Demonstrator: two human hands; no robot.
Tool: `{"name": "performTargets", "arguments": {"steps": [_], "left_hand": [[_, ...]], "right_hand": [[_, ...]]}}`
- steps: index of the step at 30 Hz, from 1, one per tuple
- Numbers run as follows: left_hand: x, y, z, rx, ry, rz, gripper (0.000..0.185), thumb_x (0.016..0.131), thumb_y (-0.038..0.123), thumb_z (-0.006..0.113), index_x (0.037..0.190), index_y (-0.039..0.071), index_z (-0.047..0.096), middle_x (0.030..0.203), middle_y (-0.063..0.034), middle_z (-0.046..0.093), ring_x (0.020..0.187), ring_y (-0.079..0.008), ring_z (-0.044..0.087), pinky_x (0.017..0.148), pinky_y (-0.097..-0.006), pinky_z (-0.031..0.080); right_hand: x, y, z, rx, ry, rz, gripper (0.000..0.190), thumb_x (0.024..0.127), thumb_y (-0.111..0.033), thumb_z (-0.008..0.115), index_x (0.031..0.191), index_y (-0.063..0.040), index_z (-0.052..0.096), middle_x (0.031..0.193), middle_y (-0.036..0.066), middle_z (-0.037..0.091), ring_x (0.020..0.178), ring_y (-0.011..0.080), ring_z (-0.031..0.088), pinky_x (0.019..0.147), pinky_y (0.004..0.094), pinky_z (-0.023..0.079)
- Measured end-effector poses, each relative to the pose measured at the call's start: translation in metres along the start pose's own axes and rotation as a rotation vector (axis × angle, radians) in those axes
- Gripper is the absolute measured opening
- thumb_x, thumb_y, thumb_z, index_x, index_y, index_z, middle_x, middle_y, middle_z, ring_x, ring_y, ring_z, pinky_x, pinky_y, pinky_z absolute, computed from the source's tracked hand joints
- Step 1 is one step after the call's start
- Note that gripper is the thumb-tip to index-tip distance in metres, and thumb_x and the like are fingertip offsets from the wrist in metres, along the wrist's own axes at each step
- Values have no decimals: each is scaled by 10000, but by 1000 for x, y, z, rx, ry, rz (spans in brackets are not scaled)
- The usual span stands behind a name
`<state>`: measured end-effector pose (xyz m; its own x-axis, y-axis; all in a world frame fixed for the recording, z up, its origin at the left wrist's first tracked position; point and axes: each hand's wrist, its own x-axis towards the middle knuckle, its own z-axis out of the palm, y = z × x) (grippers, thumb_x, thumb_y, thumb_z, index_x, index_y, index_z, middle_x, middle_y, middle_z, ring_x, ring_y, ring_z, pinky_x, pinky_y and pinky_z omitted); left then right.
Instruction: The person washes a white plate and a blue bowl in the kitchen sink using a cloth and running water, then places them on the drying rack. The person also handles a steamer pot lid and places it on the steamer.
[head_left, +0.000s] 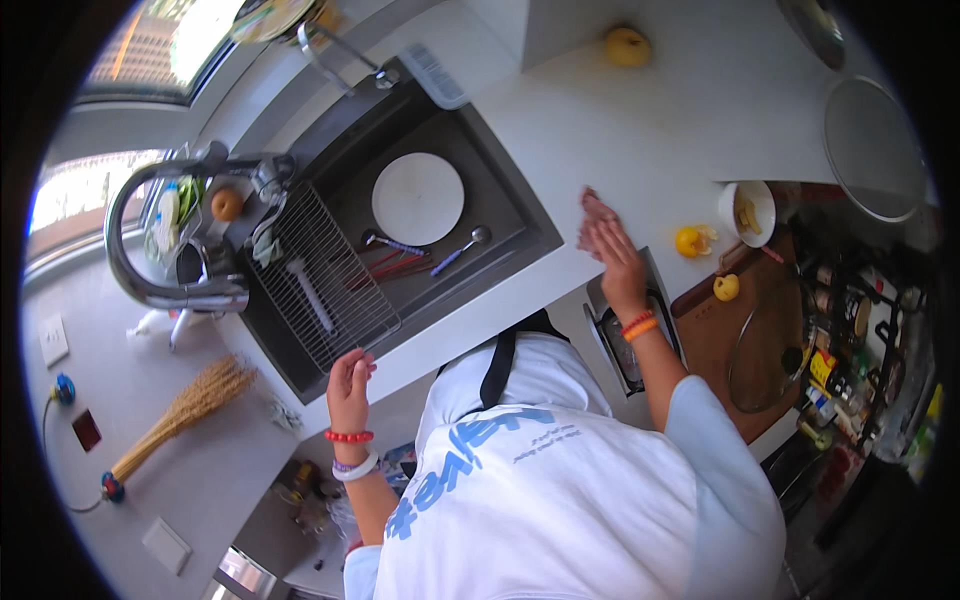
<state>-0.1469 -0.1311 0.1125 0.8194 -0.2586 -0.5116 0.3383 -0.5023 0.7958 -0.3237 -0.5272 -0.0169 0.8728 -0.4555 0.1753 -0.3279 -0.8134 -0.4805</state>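
My right hand lies on the white countertop to the right of the sink, fingers over a crumpled pinkish cloth. Part of that cloth shows past my fingertips; the rest is under the hand. My left hand is loosely curled by the sink's front left corner, holding nothing. Inside the dark sink is a round white plate. A ladle, another blue-handled utensil and reddish chopsticks lie below it. A wire rack spans the sink's left side.
A tall faucet arches over the left. At right are a white bowl of peeled pieces, an orange peeled fruit and a wooden cutting board under a glass lid. Below the counter, a drawer stands open.
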Motion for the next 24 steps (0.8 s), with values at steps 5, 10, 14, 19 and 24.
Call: {"name": "performTargets", "arguments": {"steps": [5, 10, 14, 19, 24], "left_hand": [[1, 1, 6, 87, 35, 56, 226, 914, 109, 535, 1100, -20, 545, 979, -98, 639, 908, -154, 614, 799, -256, 481], [-9, -17, 0, 232, 16, 171, 229, 899, 100, 550, 1103, -3, 550, 996, -121, 641, 905, -190, 630, 788, -276, 492], [-36, -40, -29, 222, 42, 144, 223, 894, 107, 553, 1090, 2, 561, 990, -126, 641, 899, -211, 633, 783, -287, 495], [-75, -82, -90, 183, 173, 157, 222, 896, 110, 540, 1085, -4, 564, 989, -132, 640, 891, -219, 631, 788, -295, 491], [-119, -133, -143, 177, 274, 110, 226, 900, 110, 525, 1089, -8, 565, 988, -134, 639, 888, -217, 628, 792, -298, 487]], "right_hand": [[-24, -38, 6, 150, -181, -163, 447, 791, 66, 438, 1214, -26, 547, 1292, 123, 507, 1256, 273, 419, 1046, 383, 341], [-20, -97, 44, 205, -279, -289, 516, 762, 61, 446, 1267, -27, 497, 1337, 121, 466, 1280, 265, 391, 1063, 379, 316], [-36, -148, 71, 233, -362, -423, 545, 752, 70, 443, 1285, -32, 482, 1352, 121, 450, 1288, 262, 380, 1066, 377, 311], [-60, -212, 97, 227, -540, -573, 520, 793, 62, 466, 1290, -86, 490, 1354, 80, 458, 1282, 233, 396, 1056, 352, 324], [-75, -289, 139, 247, -690, -840, 520, 813, 4, 498, 1316, -122, 465, 1382, 55, 430, 1293, 216, 383, 1040, 350, 344]]}}
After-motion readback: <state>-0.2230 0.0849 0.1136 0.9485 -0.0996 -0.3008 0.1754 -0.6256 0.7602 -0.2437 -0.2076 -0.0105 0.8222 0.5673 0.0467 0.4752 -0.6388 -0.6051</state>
